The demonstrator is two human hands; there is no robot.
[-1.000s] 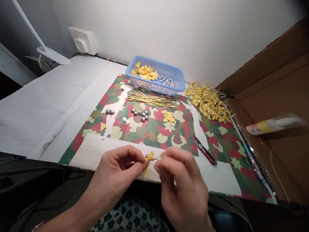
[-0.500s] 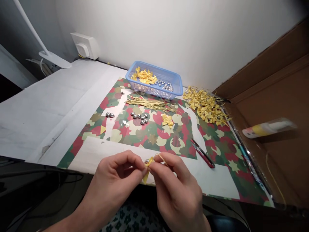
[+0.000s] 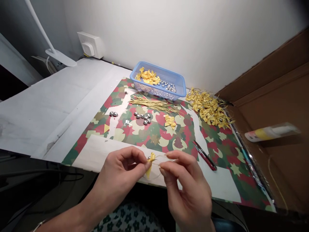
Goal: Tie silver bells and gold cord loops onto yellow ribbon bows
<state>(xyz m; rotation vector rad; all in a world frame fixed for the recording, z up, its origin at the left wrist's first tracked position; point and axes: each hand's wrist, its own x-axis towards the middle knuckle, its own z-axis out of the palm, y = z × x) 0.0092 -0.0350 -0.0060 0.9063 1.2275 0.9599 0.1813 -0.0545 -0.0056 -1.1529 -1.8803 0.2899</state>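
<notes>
Between thumb and fingers, my left hand [image 3: 125, 167] pinches a small yellow ribbon bow [image 3: 152, 157] with a hanging tail. A silver bell [image 3: 149, 158] peeks out beside the bow, partly hidden by my fingertips. A thin yellow cord [image 3: 156, 163] runs from the bow to my right hand [image 3: 187, 180], whose thumb and fingertips are closed on it. Both hands hover above the white paper at the table's near edge. Beyond them, more silver bells [image 3: 142, 116] and a few loose yellow bows [image 3: 170, 121] lie on the patterned sheet.
A blue basket [image 3: 182, 86] holds yellow bows and bells. In front of it lies a bundle of cords [image 3: 153, 103]. Finished-looking bows with cords form a pile [image 3: 209, 106] at the right. Thread snips [image 3: 205, 155] lie right of my hands, near a cardboard wall [image 3: 272, 96] and a bottle [image 3: 263, 133].
My right hand has moved right, away from the bow, drawing the cord out between the hands. My left hand keeps its pinch. The view has shifted slightly.
</notes>
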